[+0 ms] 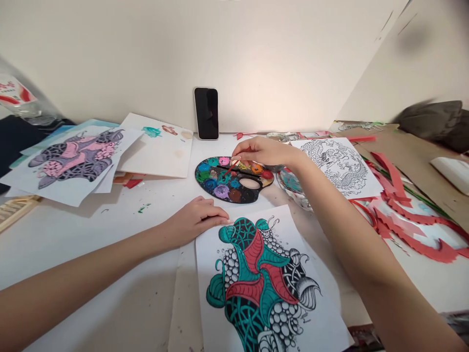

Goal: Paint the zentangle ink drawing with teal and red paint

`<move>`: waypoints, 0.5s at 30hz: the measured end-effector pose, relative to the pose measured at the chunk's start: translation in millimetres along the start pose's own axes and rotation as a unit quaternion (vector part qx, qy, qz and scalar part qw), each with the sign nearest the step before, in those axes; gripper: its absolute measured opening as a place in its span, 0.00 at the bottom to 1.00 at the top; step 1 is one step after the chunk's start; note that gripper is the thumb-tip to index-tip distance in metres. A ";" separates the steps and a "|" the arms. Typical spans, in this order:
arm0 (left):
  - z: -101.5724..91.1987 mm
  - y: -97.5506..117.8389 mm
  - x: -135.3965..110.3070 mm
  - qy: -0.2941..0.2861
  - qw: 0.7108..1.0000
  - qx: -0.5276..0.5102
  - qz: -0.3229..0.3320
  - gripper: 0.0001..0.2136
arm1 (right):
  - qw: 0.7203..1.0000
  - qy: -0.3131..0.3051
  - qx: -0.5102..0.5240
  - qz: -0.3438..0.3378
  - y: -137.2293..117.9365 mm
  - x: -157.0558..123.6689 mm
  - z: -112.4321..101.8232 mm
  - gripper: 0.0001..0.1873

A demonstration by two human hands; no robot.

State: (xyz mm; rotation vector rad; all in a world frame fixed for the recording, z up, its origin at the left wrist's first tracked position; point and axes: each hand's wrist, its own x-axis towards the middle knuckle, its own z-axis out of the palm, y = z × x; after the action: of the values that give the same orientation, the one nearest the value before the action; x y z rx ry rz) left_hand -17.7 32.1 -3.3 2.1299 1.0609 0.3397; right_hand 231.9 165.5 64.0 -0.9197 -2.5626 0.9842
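Note:
My right hand (pixel 262 150) pinches a thin red paintbrush (pixel 230 169), its tip dipped into the black palette (pixel 252 195) of many coloured paints. My left hand (pixel 196 220) lies with fingers curled and pressed on the top left corner of a sheet (pixel 326 322) with a teal, red and black patterned drawing (pixel 258 274) in front of me.
A phone (pixel 206 113) leans on the wall behind the palette. A dragon line drawing (pixel 339 164) lies at the right beside red paper cuttings (pixel 406 215). A pink and purple drawing (pixel 75 156) and a paint-test sheet (pixel 157 151) lie at the left. A painted dish (pixel 291 182) sits under my right wrist.

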 end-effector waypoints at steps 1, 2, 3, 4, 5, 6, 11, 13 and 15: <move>0.0 0.3 0.1 0.002 1.000 -0.001 -0.001 0.19 | 1.000 -0.004 -0.012 0.003 0.6 -0.9 -1.4 0.16; -0.1 0.6 0.3 0.003 1.000 -0.001 -0.003 0.19 | 1.000 -0.003 -0.024 0.006 1.1 -1.6 -2.3 0.14; -0.2 0.9 0.4 0.003 1.000 -0.001 -0.003 0.19 | 0.999 -0.003 -0.035 0.007 1.5 -2.1 -2.8 0.13; -0.3 1.2 0.5 0.003 1.000 -0.001 -0.003 0.18 | 0.999 -0.001 -0.042 0.008 1.8 -2.5 -2.8 0.13; -0.3 1.5 0.5 0.002 1.000 0.000 -0.003 0.18 | 0.999 0.002 -0.047 0.009 2.1 -2.6 -2.6 0.13; -0.3 1.7 0.4 0.002 1.000 0.001 -0.003 0.18 | 0.999 0.006 -0.050 0.010 2.2 -2.7 -2.3 0.13; 0.8 0.9 0.4 -0.001 1.000 0.000 0.006 0.18 | 1.000 0.022 0.014 -0.008 -3.0 -7.4 -9.3 0.11; 1.4 -0.1 0.6 0.001 1.000 0.000 0.010 0.18 | 0.996 0.062 0.059 -0.017 -9.5 -14.7 -19.0 0.10; 1.7 -1.0 0.9 0.001 1.000 -0.001 0.011 0.19 | 0.988 0.142 0.065 -0.002 -17.5 -26.1 -31.6 0.07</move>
State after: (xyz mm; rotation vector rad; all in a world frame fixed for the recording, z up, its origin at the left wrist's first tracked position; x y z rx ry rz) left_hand -16.9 32.3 -5.3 2.1405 1.0399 0.3539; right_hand 257.3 155.1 99.1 -0.9443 -2.2365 0.9305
